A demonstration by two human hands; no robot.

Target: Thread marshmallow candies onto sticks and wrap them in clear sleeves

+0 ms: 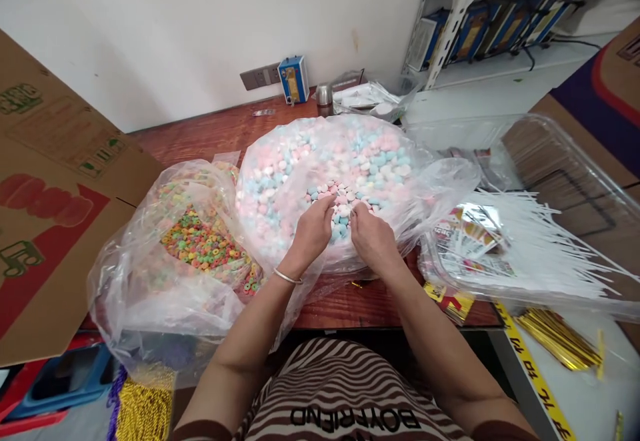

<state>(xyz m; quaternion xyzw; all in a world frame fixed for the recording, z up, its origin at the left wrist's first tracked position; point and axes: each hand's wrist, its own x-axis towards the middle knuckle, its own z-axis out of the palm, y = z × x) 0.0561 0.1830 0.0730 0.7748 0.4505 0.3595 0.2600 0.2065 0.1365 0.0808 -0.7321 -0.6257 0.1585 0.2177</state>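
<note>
the person wears a top (340, 394) striped in dark brown and white, with black capital letters printed across the front. the sleeves are short and both forearms are bare. a thin silver bangle (287, 276) circles the left wrist.

A plain white wall (175, 28) with a grey power socket strip (260, 76) backs the reddish-brown wooden surface (200, 134). A white metal shelving rack (457, 8) stands far right; brown cardboard boxes (45, 181) lean left.
</note>
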